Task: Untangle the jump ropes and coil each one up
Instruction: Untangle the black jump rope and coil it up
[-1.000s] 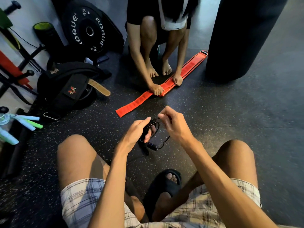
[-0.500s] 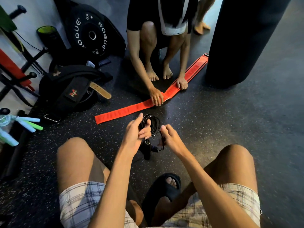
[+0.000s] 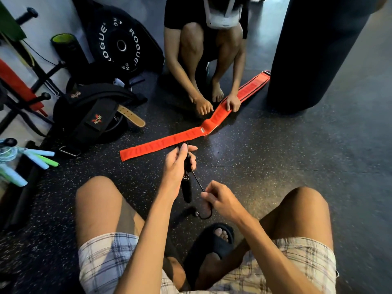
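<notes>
The black jump rope (image 3: 196, 179) is stretched between your two hands, held off the floor. Your left hand (image 3: 177, 166) is clenched round the gathered loops, likely so the coil cannot spring apart, and one handle (image 3: 186, 193) dangles just beneath it. Your right hand (image 3: 221, 200) pinches the free cord and holds it taut, probably to lay on the next turn. The cord is thin and dark. The second handle (image 3: 186, 211) hangs, blurred, just below your right fingers.
</notes>
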Motion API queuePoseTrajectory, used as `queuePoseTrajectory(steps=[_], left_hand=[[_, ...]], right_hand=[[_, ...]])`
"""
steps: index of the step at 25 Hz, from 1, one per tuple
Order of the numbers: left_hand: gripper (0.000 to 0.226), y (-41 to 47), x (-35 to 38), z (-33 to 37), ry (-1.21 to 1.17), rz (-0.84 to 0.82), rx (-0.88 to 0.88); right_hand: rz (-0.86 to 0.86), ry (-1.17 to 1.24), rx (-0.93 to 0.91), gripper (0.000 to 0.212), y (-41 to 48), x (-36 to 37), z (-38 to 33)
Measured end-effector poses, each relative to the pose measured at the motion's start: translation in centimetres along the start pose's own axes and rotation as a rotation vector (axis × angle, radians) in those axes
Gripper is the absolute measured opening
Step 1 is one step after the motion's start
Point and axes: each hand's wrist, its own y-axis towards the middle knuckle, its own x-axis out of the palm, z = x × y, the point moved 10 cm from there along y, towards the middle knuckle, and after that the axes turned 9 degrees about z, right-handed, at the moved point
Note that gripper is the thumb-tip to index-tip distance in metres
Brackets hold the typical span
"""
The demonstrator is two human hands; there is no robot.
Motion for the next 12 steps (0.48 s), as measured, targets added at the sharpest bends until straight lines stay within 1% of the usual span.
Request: queuePoseTrajectory(steps=[3,5,8,12], left_hand=[[0.031,-0.1,-0.2,0.2,0.210,0.055,0.097],[0.029,-0.4,0.4,0.2,0.318,0.046,0.151],[0.025,-0.7,1.0,-0.2,0.512,-0.015,0.202],[0.025,-0.9,1.5,-1.5,0.771,-0.166,0.161]], right_hand=[[-0.061,0.051,-0.001,0.021,-0.8,0.0,-1.1],[-0.100,0.072,-0.002,0.025,-1.2,0.2,-1.8],[-0.128,0.130,-0.012,0.028,-1.5,0.1,-3.2],[-0.133,0.173,0.024,0.031,-1.3,-0.5,-4.3]])
